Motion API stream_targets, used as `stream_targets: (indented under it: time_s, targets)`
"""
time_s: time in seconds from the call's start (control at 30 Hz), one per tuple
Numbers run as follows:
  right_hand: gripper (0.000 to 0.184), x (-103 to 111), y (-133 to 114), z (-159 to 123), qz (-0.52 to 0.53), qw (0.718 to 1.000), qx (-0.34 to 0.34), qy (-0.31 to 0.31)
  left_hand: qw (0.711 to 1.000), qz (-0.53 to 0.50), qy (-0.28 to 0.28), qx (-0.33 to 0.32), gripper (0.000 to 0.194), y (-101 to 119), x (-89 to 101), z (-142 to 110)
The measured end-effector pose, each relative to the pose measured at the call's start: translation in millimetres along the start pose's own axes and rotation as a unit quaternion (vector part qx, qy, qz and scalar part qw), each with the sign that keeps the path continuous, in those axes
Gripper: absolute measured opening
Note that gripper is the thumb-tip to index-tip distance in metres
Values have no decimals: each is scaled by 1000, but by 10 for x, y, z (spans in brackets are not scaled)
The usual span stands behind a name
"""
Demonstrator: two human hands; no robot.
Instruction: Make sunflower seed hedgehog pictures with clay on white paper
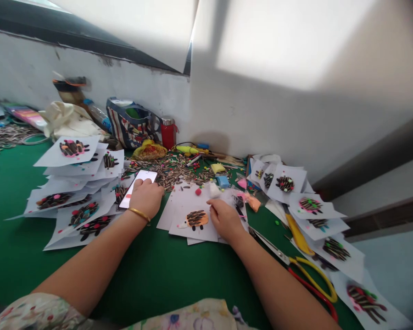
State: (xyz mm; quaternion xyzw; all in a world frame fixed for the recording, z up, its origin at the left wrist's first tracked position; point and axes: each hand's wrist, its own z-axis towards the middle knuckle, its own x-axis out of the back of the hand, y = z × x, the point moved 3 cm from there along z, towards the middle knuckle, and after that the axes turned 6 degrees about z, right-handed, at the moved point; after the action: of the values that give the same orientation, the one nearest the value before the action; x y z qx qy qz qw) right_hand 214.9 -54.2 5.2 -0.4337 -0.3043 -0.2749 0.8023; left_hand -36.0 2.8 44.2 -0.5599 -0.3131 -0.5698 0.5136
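My left hand (145, 197), with a gold bangle on the wrist, rests with curled fingers on a white smartphone (138, 188) lying on the green table. My right hand (223, 219) lies on a white paper sheet (192, 224) carrying a hedgehog figure (196, 220) of orange clay and sunflower seeds. Its fingers are pinched together at the figure's right edge, and what they hold is too small to see.
Stacks of finished hedgehog sheets lie at left (79, 183) and right (316, 215). Loose sunflower seeds (172, 172), clay bits, a red flask (168, 133) and a striped bag (131, 121) sit by the wall. Yellow-and-red scissors (306, 270) lie near my right forearm.
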Motion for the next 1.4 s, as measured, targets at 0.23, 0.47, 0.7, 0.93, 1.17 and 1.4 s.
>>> stream_targets:
  time_s: [0.23,0.47,0.7,0.93,1.17,1.4]
  targets:
    - [29,27,-28,7,6,1000,1,-4,999,-10,31,-27,28,46,46,-43]
    - [23,59,-139,-14,38,999,13,5,935,-339,97,-30,25,560,296,-100]
    - [8,109,-252,-57,108,993,-19,29,709,-704,2,51,26,1000,239,-118]
    - [14,260,-295,-26,183,980,8,81,634,-772,-7,43,33,966,229,-174]
    - [10,323,-206,-135,223,972,-26,66,680,-731,-58,-19,33,964,147,-233]
    - [14,147,-49,-153,79,991,-64,-81,850,-525,33,-26,26,727,-66,-168]
